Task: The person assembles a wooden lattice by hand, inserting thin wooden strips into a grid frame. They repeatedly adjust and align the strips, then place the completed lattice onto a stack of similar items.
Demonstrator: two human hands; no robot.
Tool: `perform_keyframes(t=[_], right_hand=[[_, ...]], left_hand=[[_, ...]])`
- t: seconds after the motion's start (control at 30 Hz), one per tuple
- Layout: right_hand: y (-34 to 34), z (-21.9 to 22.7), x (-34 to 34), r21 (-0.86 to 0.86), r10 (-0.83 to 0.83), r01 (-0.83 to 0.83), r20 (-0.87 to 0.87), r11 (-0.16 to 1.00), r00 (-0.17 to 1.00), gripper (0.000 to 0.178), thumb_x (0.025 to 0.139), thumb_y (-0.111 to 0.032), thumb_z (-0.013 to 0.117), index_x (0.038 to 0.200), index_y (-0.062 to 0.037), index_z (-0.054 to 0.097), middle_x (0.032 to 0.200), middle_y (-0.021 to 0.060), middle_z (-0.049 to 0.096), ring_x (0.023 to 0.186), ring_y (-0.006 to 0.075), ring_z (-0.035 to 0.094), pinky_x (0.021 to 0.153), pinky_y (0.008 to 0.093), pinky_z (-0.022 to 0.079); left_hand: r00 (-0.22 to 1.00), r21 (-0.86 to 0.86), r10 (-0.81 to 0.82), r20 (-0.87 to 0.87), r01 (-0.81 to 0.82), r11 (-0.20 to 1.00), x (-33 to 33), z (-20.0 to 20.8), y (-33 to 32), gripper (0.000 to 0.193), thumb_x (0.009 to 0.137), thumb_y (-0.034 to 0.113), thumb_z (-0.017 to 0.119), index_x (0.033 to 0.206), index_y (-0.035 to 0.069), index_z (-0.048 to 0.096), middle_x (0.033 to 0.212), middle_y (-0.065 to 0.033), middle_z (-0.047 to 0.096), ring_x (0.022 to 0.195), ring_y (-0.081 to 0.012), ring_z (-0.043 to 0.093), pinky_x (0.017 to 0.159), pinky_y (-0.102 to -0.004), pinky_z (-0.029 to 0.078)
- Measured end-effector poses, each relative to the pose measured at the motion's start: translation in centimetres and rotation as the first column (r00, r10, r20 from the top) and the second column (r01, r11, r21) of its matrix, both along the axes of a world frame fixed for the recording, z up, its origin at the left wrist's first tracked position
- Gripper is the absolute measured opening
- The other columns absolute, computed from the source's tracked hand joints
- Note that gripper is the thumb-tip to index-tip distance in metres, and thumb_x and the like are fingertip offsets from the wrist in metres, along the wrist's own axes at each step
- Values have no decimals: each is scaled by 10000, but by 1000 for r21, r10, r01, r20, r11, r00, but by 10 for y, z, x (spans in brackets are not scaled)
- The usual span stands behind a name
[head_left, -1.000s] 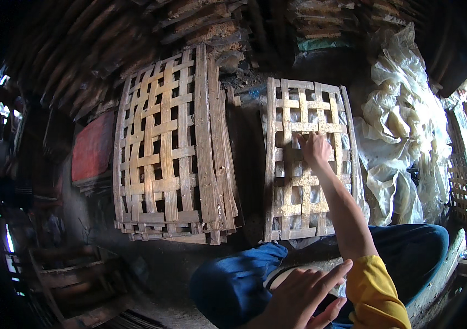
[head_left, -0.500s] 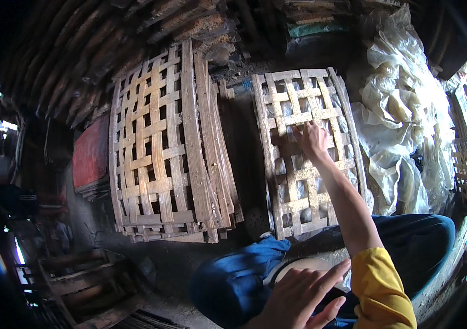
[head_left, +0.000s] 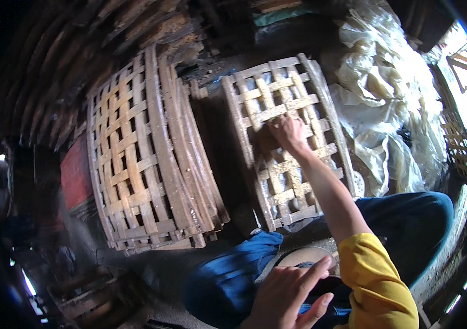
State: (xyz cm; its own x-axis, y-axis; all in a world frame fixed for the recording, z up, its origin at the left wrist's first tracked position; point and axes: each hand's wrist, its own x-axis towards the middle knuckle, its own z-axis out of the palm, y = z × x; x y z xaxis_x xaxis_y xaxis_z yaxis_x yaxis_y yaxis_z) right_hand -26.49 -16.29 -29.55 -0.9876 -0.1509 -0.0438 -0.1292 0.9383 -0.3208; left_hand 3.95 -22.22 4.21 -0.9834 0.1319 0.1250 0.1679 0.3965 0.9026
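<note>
A rectangular woven lattice tray of flat bamboo-like slats (head_left: 284, 194) lies in front of me, with pale crumbs on several slats. Sheeting shows through its gaps. My right hand (head_left: 290, 133), reaching out of a yellow sleeve, is on the tray's upper middle with its fingers bent down against the slats. What those fingers hold, if anything, is too small to make out. Low in the view, my left hand (head_left: 285, 293) hovers above my lap, fingers stretched and thumb apart, holding nothing. Partly behind it is a round, tan-rimmed object (head_left: 305, 255) between my legs.
To the left stands a stack of similar lattice trays (head_left: 129, 148), with a red panel (head_left: 75, 172) beyond it. Crumpled clear plastic sheeting (head_left: 389, 109) is heaped at the right. A wooden frame (head_left: 88, 299) sits in shadow at the lower left.
The whole view has tilted and shifted, so trays and sheeting sit further left. My right hand stays on roughly the same part of the tray. My left hand keeps its spread pose.
</note>
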Motion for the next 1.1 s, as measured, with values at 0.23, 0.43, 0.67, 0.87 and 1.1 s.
perform_keyframes(t=[0.23, 0.43, 0.67, 0.87, 1.1], right_hand=[[24, -53, -25, -45, -107, 106, -21, 993, 994, 543, 976, -537, 565, 1016, -13, 701, 1037, 197, 658, 925, 336, 689, 783, 453, 557], [-13, 1, 5, -107, -96, 94, -11, 990, 995, 346, 982, -279, 534, 1076, 13, 695, 1272, 276, 573, 1001, 393, 678, 830, 483, 562], [-5, -29, 2, -143, -190, 168, -164, 975, 968, 490, 946, -305, 657, 1288, 26, 540, 1256, 268, 547, 1062, 404, 637, 856, 496, 547], [-1, -12, 12, -74, -110, 105, -64, 992, 992, 509, 947, -309, 671, 1309, 14, 517, 1222, 259, 542, 1048, 419, 643, 845, 511, 548], [-9, 12, 16, -58, -162, 164, 51, 985, 986, 534, 990, -420, 571, 1271, 34, 548, 1239, 223, 574, 1088, 350, 652, 809, 446, 589]], left_hand=[[996, -10, -56, 74, 57, 998, -5, 12, 11, 558, 881, 77, 725, 1396, -24, 535, 993, -90, 692, 792, -221, 632, 743, -331, 520], [999, -16, 44, -23, -44, 999, 6, -5, 8, 550, 883, 84, 725, 1392, -14, 543, 976, -92, 689, 798, -221, 640, 744, -331, 520], [995, 7, 18, -93, -18, 1000, 8, -8, 8, 586, 880, 82, 727, 1425, 14, 521, 991, -89, 684, 829, -232, 647, 775, -351, 523], [996, -21, 13, -90, -15, 1000, 9, 11, -2, 618, 885, 89, 725, 1457, 32, 500, 1007, -75, 666, 847, -218, 639, 773, -338, 513], [972, 60, 80, -220, -68, 996, 23, -14, -2, 648, 890, 118, 723, 1474, 19, 463, 966, -67, 644, 801, -216, 619, 745, -339, 496]])
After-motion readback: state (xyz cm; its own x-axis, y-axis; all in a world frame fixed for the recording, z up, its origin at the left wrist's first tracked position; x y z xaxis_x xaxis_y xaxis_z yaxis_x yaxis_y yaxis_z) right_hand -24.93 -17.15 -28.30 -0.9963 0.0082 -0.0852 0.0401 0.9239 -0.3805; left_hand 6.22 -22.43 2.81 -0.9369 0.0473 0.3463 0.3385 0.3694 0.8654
